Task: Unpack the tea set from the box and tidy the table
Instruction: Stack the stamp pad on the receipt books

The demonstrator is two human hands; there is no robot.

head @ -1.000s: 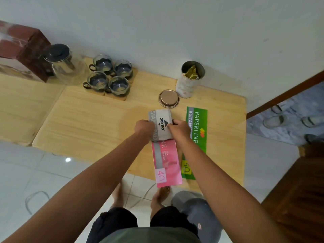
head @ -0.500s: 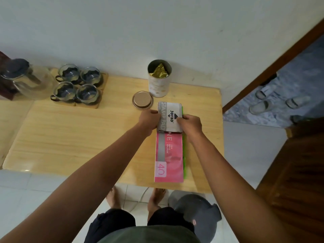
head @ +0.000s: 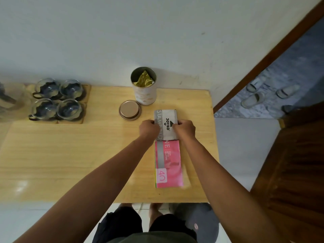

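Observation:
A grey stamp pad box [head: 166, 124] rests on the far end of a pink receipt book [head: 168, 165], near the right end of the wooden table [head: 70, 155]. My left hand [head: 149, 128] grips the box's left side and my right hand [head: 185, 128] grips its right side. A sliver of a green book shows under the pink one's left edge. Several glass tea cups [head: 57, 100] stand on wooden coasters at the back left. Part of a glass teapot [head: 8, 100] shows at the far left edge.
An open round tin [head: 144, 88] with a gold foil bag inside stands by the wall, its lid [head: 130, 110] lying beside it. Right of the table is an open doorway with sandals [head: 254, 99] on the floor and a dark wooden door [head: 298, 163].
The pink book with the grey box on it has moved right onto the green book, covering it almost fully. My view has shifted right; the red box has left the frame.

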